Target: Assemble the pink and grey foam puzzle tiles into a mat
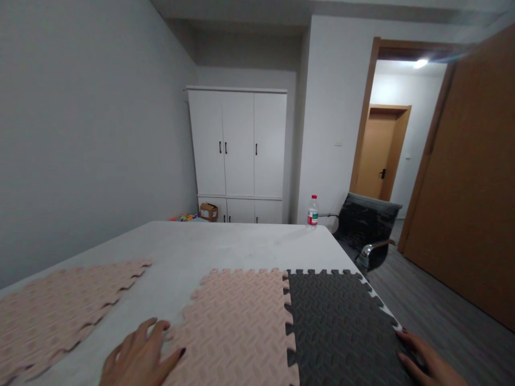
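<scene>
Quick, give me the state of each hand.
Left hand: open, fingers spread, thumb at the middle pink mat's edge.
Right hand: at the black mat's right edge; whether it grips cannot be told.

L bare hand w/ dark-painted nails [139,354] at lower L-centre, palm down, fingers spread + slightly bent, thumb out to R. R bare hand w/ dark-painted nails [430,362] at lower R edge, fingers pointing L, thumb apart. Wrists out of view.

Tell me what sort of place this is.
Likely a small office or workroom, though a room at home is possible: it has an office-style black chair, a tall white cabinet and a large white table.
</scene>
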`<state>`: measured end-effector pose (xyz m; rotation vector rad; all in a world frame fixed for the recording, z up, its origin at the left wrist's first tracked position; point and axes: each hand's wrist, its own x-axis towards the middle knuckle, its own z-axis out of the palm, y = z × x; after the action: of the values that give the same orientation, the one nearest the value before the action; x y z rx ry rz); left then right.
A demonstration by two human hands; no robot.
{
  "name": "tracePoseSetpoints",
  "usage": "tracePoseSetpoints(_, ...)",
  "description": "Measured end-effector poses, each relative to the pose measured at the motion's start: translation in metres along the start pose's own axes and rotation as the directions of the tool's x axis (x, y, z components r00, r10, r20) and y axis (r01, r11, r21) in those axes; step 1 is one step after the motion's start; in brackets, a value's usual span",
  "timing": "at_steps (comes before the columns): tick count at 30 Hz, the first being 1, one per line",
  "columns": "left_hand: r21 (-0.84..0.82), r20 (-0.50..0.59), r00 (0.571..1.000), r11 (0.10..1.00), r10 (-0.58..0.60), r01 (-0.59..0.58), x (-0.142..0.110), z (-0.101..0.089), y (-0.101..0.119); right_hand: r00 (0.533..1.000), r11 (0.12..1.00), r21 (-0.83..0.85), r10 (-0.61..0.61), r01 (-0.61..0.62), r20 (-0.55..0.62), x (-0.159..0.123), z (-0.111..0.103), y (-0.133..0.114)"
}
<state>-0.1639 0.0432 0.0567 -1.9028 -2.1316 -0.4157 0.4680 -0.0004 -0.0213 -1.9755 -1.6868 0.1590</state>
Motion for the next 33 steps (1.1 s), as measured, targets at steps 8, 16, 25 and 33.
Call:
tracePoseSetpoints(8, -0.052, -0.276, 0.743, 0.762, 0.61, -0.645, -0.028, 0.027, 0.144, 0.838, 0.837, 0.029, -0.546, 0.546, -0.004, 0.092, -0.011, -0.228)
tracePoseSetpoints(16, 0.099, -0.356, 0.599, 0.667, 0.717, -0.739, -0.05, 0.071, 0.216, 0.856, 0.879, -0.073, -0.435, 0.471, 0.278, 0.121, 0.12, -0.307)
tracePoseSetpoints(25, 0.042, -0.604, 0.652, 0.835, 0.459, -0.548, -0.06, 0.065, 0.228, 0.912, 0.893, -0.215, -0.353, 0.395, 0.211, 0.11, 0.141, -0.3)
tracePoseSetpoints(33, -0.001, -0.765, 0.563, 0.875, 0.311, -0.484, -0.059, 0.069, 0.234, 0.894, 0.873, -0.255, -0.341, 0.416, 0.29, 0.107, 0.145, -0.294)
